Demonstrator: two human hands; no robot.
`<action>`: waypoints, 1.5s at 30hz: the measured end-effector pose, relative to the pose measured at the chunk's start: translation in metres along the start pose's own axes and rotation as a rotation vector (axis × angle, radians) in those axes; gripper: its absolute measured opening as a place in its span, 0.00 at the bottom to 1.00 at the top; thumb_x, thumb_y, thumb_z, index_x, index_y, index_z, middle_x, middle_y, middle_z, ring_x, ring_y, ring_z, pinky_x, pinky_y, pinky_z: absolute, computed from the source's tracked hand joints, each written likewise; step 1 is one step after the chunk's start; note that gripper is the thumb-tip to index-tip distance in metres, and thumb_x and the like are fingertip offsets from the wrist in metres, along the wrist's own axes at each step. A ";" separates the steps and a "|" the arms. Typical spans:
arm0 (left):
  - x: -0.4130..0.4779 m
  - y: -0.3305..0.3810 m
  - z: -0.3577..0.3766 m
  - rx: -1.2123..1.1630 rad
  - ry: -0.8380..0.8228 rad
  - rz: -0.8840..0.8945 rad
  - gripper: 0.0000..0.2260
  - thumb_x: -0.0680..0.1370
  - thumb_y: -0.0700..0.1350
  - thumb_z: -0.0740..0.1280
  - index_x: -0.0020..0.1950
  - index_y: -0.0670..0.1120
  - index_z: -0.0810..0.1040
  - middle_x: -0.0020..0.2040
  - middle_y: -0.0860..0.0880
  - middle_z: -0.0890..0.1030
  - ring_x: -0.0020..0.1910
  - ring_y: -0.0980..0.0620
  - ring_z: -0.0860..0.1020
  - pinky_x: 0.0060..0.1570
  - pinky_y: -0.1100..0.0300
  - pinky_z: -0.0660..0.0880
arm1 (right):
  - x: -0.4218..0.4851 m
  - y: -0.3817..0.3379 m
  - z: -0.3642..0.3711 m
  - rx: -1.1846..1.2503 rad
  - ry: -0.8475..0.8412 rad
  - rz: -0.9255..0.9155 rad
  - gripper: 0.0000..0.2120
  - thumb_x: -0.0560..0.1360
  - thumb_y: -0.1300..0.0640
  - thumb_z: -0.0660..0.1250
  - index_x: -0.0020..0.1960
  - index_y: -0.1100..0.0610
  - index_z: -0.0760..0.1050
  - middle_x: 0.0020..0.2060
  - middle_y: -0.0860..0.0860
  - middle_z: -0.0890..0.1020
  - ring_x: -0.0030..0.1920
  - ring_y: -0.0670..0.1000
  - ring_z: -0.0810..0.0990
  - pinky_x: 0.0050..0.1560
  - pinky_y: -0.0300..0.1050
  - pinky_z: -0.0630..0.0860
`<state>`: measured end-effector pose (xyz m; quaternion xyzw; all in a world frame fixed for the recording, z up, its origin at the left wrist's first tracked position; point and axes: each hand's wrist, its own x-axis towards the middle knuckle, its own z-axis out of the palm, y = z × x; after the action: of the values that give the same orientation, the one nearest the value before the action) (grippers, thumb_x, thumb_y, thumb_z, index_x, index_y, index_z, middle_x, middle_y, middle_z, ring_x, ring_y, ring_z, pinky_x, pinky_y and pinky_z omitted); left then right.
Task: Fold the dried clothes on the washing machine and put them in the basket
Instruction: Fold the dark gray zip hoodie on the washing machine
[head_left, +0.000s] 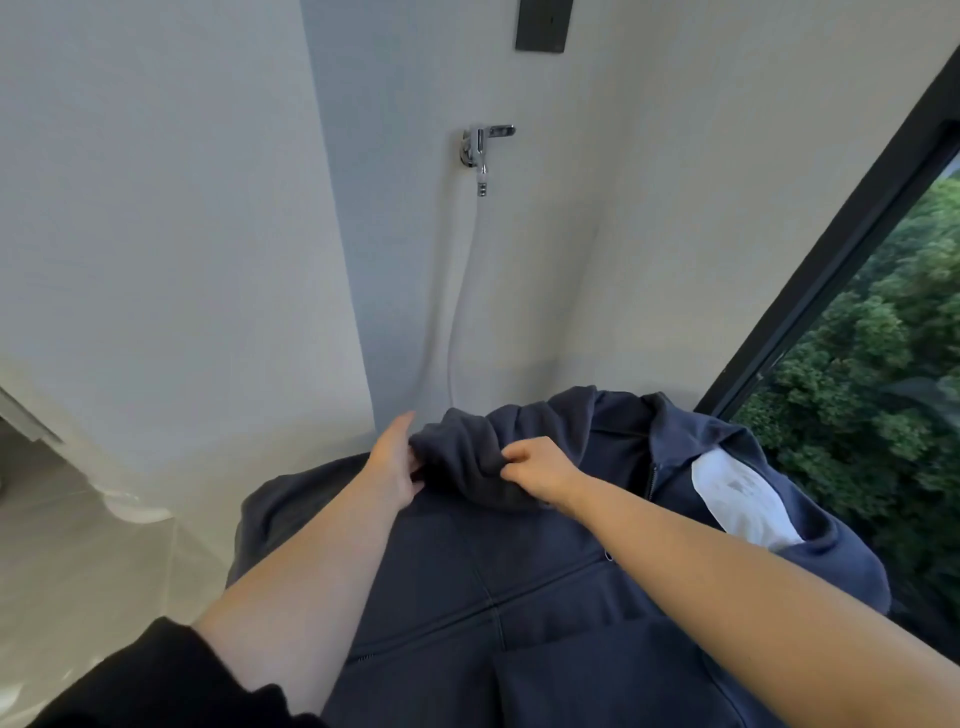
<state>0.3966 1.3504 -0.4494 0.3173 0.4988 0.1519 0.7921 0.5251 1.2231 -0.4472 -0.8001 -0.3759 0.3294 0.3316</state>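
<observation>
A dark navy zip-up hoodie (519, 597) lies spread out in front of me, covering the surface beneath it. A bunched fold of its fabric (467, 457) is raised near the far edge. My left hand (392, 462) holds the left side of that fold, fingers extended along it and thumb tucked under. My right hand (540, 470) pinches the fold's right side with curled fingers. A white garment (743, 499) shows inside the hoodie's opening at the right. The washing machine and the basket are hidden from view.
A chrome wall tap (480, 145) with a white hose (462, 291) hangs on the wall behind. A dark-framed window (831, 249) with trees outside runs along the right. Pale tiled floor (78, 545) lies at the left.
</observation>
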 end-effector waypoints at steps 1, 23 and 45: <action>-0.004 0.005 -0.003 -0.056 -0.032 -0.011 0.22 0.81 0.56 0.56 0.69 0.45 0.69 0.68 0.46 0.73 0.65 0.47 0.71 0.64 0.51 0.63 | -0.004 -0.003 0.002 -0.113 0.028 -0.152 0.15 0.69 0.71 0.61 0.26 0.59 0.66 0.25 0.53 0.69 0.30 0.49 0.66 0.34 0.44 0.64; -0.021 0.013 -0.030 1.128 -0.124 0.377 0.14 0.70 0.27 0.60 0.34 0.44 0.77 0.36 0.48 0.76 0.36 0.53 0.73 0.31 0.71 0.68 | 0.034 0.027 -0.071 0.610 0.395 0.506 0.16 0.75 0.61 0.64 0.63 0.61 0.75 0.60 0.57 0.78 0.62 0.57 0.74 0.56 0.45 0.73; -0.078 0.077 -0.097 0.915 -0.507 0.226 0.18 0.78 0.29 0.59 0.33 0.43 0.79 0.67 0.58 0.72 0.64 0.56 0.72 0.58 0.61 0.74 | -0.027 0.024 -0.029 -0.539 -0.044 0.137 0.28 0.76 0.64 0.57 0.75 0.56 0.58 0.74 0.54 0.62 0.72 0.55 0.62 0.68 0.47 0.63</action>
<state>0.2811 1.3987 -0.3737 0.7088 0.2699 -0.0779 0.6471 0.5428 1.1806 -0.4421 -0.8756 -0.4023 0.2564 0.0757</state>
